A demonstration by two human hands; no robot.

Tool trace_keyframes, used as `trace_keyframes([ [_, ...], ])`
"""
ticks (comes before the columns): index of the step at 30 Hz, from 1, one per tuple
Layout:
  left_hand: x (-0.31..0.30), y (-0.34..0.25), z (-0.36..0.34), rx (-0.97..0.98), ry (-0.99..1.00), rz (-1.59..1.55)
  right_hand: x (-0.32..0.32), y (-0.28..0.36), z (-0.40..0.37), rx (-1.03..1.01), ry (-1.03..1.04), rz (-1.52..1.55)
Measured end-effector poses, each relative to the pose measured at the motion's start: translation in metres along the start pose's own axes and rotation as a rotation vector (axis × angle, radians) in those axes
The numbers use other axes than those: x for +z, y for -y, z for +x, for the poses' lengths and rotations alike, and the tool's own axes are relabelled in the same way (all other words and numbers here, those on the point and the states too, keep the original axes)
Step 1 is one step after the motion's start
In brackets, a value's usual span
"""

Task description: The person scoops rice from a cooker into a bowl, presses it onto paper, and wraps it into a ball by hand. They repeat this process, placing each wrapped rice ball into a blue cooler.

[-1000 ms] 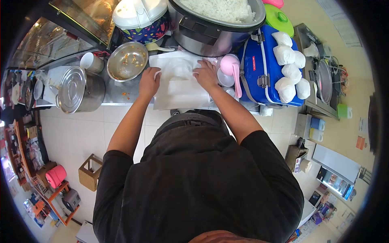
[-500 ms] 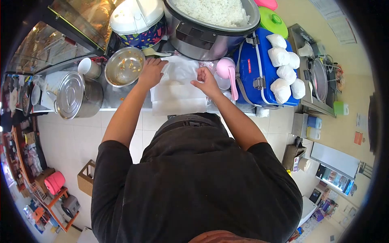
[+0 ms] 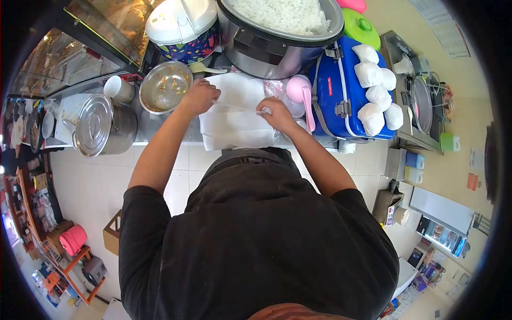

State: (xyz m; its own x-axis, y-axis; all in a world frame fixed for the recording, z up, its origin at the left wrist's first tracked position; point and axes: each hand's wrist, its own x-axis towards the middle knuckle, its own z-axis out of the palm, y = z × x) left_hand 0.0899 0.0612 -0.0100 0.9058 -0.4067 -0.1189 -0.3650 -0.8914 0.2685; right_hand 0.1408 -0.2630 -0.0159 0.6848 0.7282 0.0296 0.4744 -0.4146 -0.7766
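Observation:
White sheets of paper point(image 3: 237, 133) lie on the counter in front of me, their near edge hanging over the front. A crosswise edge or fold in the paper runs between my two hands. My left hand point(image 3: 201, 97) is at the paper's left side beside the steel bowl, its fingers curled in at the sheet. At the right side, my right hand point(image 3: 274, 113) is closed, with a bit of white paper showing between thumb and fingers. The steel bowl point(image 3: 154, 98) has orange food bits inside. To the right, a pink ladle point(image 3: 306, 101) rests on a clear container.
Behind the paper stands a large cooker point(image 3: 261, 48) full of white rice, beside a flowered container point(image 3: 186, 48). White wrapped bundles point(image 3: 368, 74) sit on a blue cooler box point(image 3: 328, 96) at right. A lidded steel pot point(image 3: 93, 125) and white cup point(image 3: 118, 89) are at left.
My right hand has closed on the paper's edge from an open pose and come slightly nearer to me. My left hand's fingers have curled in. The sheet between them now lies flatter.

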Motion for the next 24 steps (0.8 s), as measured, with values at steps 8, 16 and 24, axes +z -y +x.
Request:
trace_keyframes([
  [8,0.019,-0.027,-0.075,0.0,-0.317,-0.134,0.011,-0.018,-0.019,0.02,-0.186,-0.106],
  [16,0.067,-0.04,-0.078,-0.294,-0.802,-0.412,0.034,-0.022,-0.041,-0.038,-0.269,-0.08],
  [24,0.088,-0.006,-0.062,-0.485,-0.355,-0.6,0.021,-0.028,-0.04,-0.027,-0.261,-0.083],
])
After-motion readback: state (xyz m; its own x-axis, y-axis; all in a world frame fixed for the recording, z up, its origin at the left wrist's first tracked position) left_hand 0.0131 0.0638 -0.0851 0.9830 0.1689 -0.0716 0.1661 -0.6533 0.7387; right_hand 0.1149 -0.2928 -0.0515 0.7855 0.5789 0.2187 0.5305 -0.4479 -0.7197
